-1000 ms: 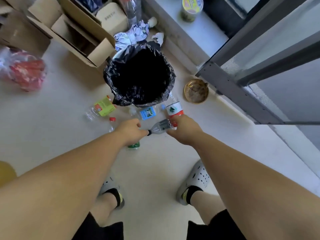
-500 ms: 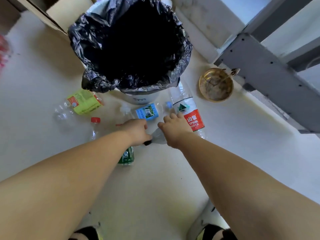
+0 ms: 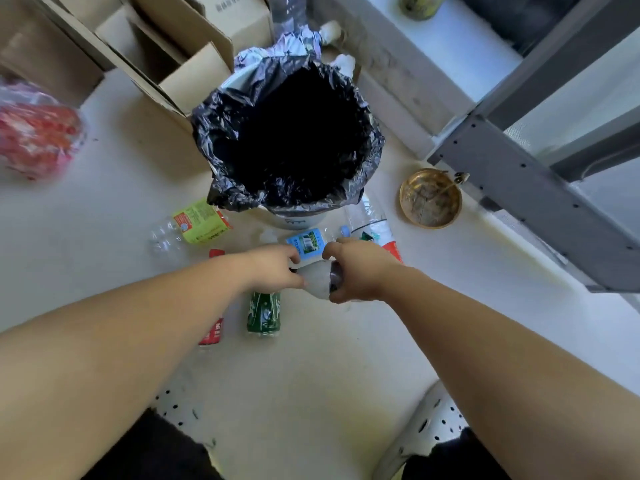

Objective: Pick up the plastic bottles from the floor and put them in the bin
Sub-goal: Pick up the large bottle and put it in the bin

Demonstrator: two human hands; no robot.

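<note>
A clear grey bottle (image 3: pixel 320 278) is held between both hands just in front of the bin. My left hand (image 3: pixel 273 266) pinches its dark cap end. My right hand (image 3: pixel 358 270) wraps its body. The white bin (image 3: pixel 298 218) has a black liner (image 3: pixel 221 126) and stands open just beyond. On the floor lie several bottles: a yellow-labelled one (image 3: pixel 199 221), a blue-labelled one (image 3: pixel 306 242), a large red-and-white-labelled one (image 3: pixel 372 225), a green one (image 3: pixel 264 311) and a red-labelled one (image 3: pixel 212 332) partly under my left arm.
Open cardboard boxes (image 3: pixel 166 53) stand behind the bin on the left. A red plastic bag (image 3: pixel 34 133) lies at far left. A brass bowl (image 3: pixel 431 197) sits right of the bin, by a grey metal frame (image 3: pixel 533 188). My white perforated shoes (image 3: pixel 426 427) are below.
Both hands have lifted the grey bottle a little off the floor and closed tighter on it. The view has pulled back, so the boxes and my shoes show again.
</note>
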